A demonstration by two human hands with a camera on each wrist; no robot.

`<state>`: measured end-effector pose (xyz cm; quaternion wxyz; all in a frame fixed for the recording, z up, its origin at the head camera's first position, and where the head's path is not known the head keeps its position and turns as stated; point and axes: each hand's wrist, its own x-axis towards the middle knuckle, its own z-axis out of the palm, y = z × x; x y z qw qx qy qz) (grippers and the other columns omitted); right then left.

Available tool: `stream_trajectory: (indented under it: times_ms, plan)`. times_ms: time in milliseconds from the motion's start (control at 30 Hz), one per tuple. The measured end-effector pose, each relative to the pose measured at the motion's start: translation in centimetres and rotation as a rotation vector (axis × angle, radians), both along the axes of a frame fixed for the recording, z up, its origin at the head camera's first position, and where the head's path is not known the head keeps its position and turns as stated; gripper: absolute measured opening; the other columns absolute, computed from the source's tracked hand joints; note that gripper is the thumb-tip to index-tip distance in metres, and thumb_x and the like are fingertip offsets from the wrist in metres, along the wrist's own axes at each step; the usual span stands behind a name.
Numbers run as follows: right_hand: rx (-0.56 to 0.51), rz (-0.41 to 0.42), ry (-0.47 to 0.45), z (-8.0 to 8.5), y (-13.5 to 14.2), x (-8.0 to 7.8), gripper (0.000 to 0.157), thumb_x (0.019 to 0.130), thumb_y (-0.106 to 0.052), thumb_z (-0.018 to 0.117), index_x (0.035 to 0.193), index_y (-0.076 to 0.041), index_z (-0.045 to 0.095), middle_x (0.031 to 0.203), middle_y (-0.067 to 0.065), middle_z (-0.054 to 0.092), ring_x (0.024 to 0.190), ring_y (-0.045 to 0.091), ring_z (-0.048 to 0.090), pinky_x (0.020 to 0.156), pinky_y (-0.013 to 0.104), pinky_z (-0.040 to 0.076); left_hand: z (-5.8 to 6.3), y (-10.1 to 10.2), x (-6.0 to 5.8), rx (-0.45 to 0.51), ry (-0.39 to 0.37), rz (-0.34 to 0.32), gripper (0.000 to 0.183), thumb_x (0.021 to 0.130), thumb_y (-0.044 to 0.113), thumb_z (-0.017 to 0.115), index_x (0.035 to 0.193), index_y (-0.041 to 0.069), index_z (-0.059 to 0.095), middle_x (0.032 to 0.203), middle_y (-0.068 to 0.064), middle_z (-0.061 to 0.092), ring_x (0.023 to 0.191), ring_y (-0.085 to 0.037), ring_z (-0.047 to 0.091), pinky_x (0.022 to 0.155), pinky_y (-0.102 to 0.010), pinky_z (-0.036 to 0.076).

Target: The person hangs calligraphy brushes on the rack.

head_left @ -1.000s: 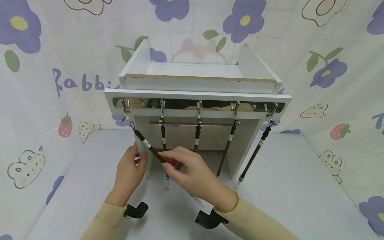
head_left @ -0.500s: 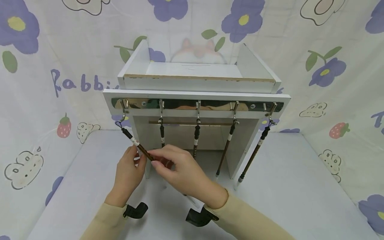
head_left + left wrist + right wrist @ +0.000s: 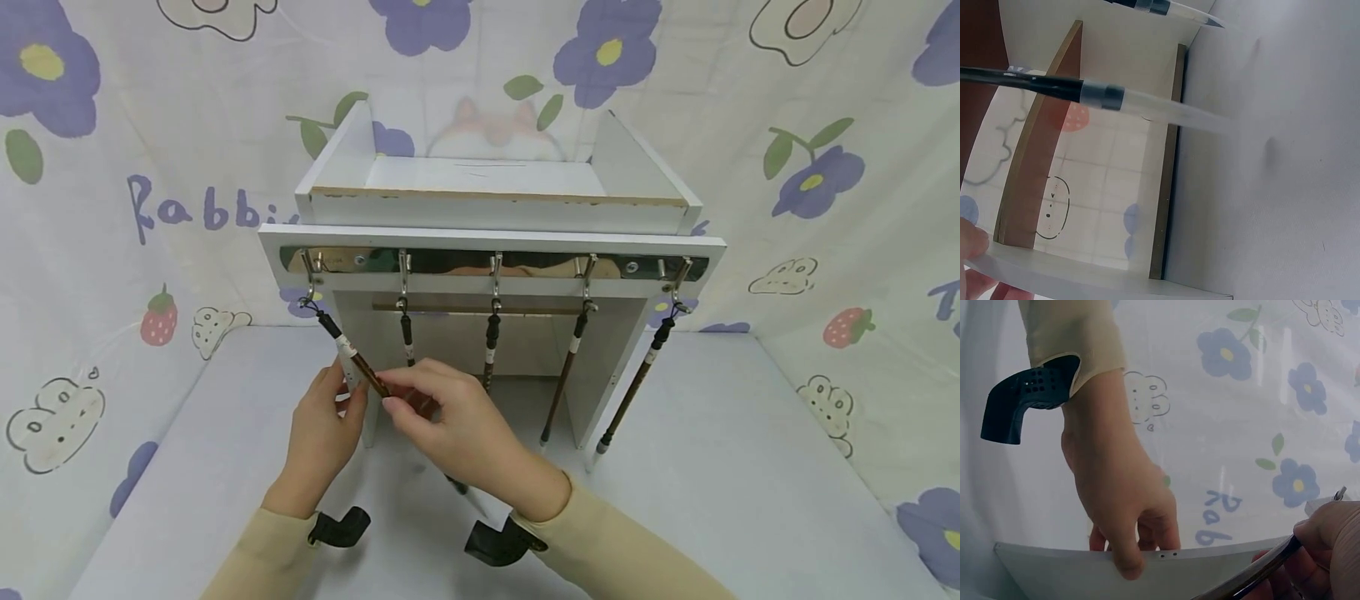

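Note:
My right hand (image 3: 468, 433) pinches the brown handle of a writing brush (image 3: 348, 350) between thumb and fingertips. The brush slants, with its black cord loop at the tip of the leftmost metal hook (image 3: 307, 279); whether the loop is fully round the hook I cannot tell. Part of its lower shaft is hidden behind the hand. In the right wrist view the brush handle (image 3: 1266, 569) crosses the lower right. My left hand (image 3: 322, 433) grips the edge of the white rack's left side panel (image 3: 1085, 575), thumb on one face and fingers on the other.
Several other writing brushes hang from the remaining hooks, such as the rightmost brush (image 3: 637, 387). Above the hook rail (image 3: 450, 262) sits a white open shelf (image 3: 495, 208). White bristle tips (image 3: 1172, 115) hang near the white tabletop (image 3: 1297, 206). Patterned cloth (image 3: 225, 150) stands behind.
My right hand has moved left and slightly up, bringing the brush's loop from below right of the leftmost hook to its tip. The left hand keeps its grip on the panel.

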<state>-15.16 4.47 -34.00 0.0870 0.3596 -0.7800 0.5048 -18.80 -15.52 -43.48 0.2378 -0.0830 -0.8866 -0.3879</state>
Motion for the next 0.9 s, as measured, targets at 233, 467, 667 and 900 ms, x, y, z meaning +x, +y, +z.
stream_trajectory:
  times_ms: [233, 467, 667, 900]
  plan:
    - [0.019, -0.03, 0.008, -0.2, 0.5, -0.2, 0.025, 0.094, -0.011, 0.064, 0.119, -0.011, 0.067, 0.092, -0.008, 0.06, 0.078, 0.007, 0.058, 0.068, 0.025, 0.052, 0.1, 0.1, 0.1, 0.003, -0.026, 0.003, 0.042, 0.096, 0.014, 0.06, 0.137, 0.009, 0.049, 0.117, -0.016, 0.059, 0.099, -0.033, 0.064, 0.077, -0.044, 0.055]
    - [0.102, 0.0, -0.009, 0.0, 1.0, -0.1, 0.027, 0.094, -0.01, 0.062, 0.121, -0.011, 0.065, 0.096, -0.009, 0.06, 0.081, 0.005, 0.056, 0.069, 0.023, 0.051, 0.0, 0.1, 0.0, -0.005, -0.021, 0.004, 0.039, 0.096, 0.014, 0.06, 0.133, 0.008, 0.051, 0.116, -0.015, 0.059, 0.099, -0.033, 0.064, 0.076, -0.044, 0.055]
    - [0.133, -0.005, -0.041, -0.4, 1.7, 0.0, 0.025, 0.093, -0.009, 0.062, 0.119, -0.01, 0.065, 0.096, -0.008, 0.061, 0.08, 0.005, 0.056, 0.069, 0.023, 0.051, -0.1, 0.1, 0.0, -0.002, -0.024, 0.011, 0.042, 0.096, 0.015, 0.06, 0.136, 0.008, 0.049, 0.116, -0.015, 0.059, 0.098, -0.033, 0.064, 0.076, -0.044, 0.055]
    - [0.145, -0.029, -0.069, -1.3, 2.7, 0.2, 0.021, 0.093, -0.01, 0.063, 0.113, -0.012, 0.067, 0.095, -0.008, 0.062, 0.081, 0.005, 0.057, 0.069, 0.024, 0.051, -0.1, 0.0, 0.0, -0.008, -0.018, 0.004, 0.043, 0.096, 0.015, 0.059, 0.138, 0.009, 0.048, 0.118, -0.015, 0.059, 0.098, -0.032, 0.064, 0.076, -0.044, 0.055]
